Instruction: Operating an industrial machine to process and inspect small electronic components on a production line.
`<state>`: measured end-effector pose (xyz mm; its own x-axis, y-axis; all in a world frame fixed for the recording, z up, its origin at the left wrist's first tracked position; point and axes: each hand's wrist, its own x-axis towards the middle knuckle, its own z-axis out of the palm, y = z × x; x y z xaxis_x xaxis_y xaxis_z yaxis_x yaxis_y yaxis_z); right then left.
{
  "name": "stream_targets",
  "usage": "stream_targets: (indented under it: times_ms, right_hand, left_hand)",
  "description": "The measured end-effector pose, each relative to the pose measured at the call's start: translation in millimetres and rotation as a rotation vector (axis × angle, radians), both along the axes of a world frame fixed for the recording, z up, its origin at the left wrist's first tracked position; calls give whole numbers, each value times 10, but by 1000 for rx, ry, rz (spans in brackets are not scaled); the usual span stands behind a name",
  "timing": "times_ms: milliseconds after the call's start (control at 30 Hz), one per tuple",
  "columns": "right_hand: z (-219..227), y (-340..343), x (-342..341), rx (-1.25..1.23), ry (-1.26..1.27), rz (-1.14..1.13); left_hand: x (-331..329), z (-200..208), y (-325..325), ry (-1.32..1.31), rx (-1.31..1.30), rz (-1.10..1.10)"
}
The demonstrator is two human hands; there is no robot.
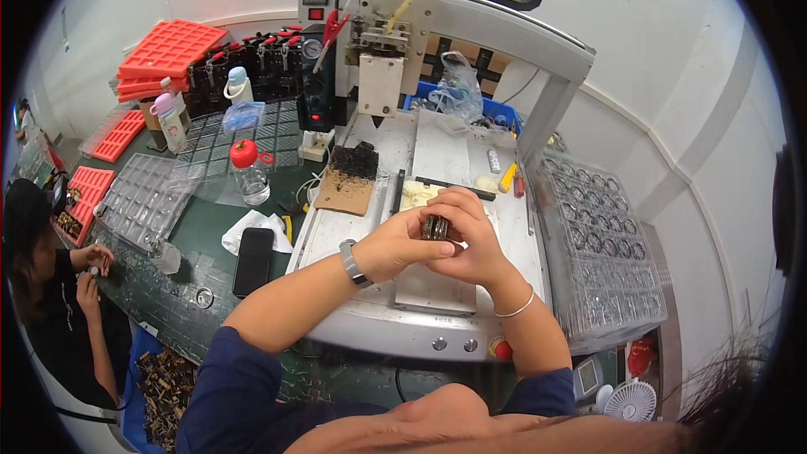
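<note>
Both my hands meet over the white bed (521,273) of a benchtop dispensing machine. Between the fingers sits a small stack of dark, shiny ring-like parts (435,228), their edges facing up. My left hand (392,245) grips the stack from the left, its thumb laid across the near side. My right hand (475,240) wraps it from the right; its fingers partly hide the parts. Just beyond the hands lies a pale yellow block (418,193) against black bars. The machine's pointed nozzle (377,122) hangs farther back.
Clear trays of round parts (593,227) are stacked at right. A black-smeared cardboard piece (343,193), a phone (253,262), a tissue (244,234) and a red-capped bottle (250,181) lie left. A co-worker (67,303) sits far left, near a blue bin (134,370) of brass-coloured pieces.
</note>
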<state>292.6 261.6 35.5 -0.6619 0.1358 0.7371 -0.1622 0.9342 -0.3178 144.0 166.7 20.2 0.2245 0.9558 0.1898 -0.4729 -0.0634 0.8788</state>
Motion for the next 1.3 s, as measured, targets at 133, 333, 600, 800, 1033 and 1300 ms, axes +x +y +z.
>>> stream_targets:
  times_ms: [133,333,600,800,1033,1300]
  right_hand:
    - [28,5,10,-18,9,-30]
    - [2,67,47,-2,7,-47]
    - [65,71,66,-44,-10,14]
    - [48,91,81,10,-79,-7]
    - [23,36,71,-158,-27,19]
    - [-40,108,79,-132,9,-22]
  left_hand:
    - [-76,41,-3,-47,-53,-60]
    - [-48,46,8,-2,-77,9]
    - [-96,-13,51,-71,-108,38]
    - [-93,-12,66,-159,-205,17]
    - [-118,-47,55,-67,-128,32]
    - [-105,-27,67,-84,-191,85]
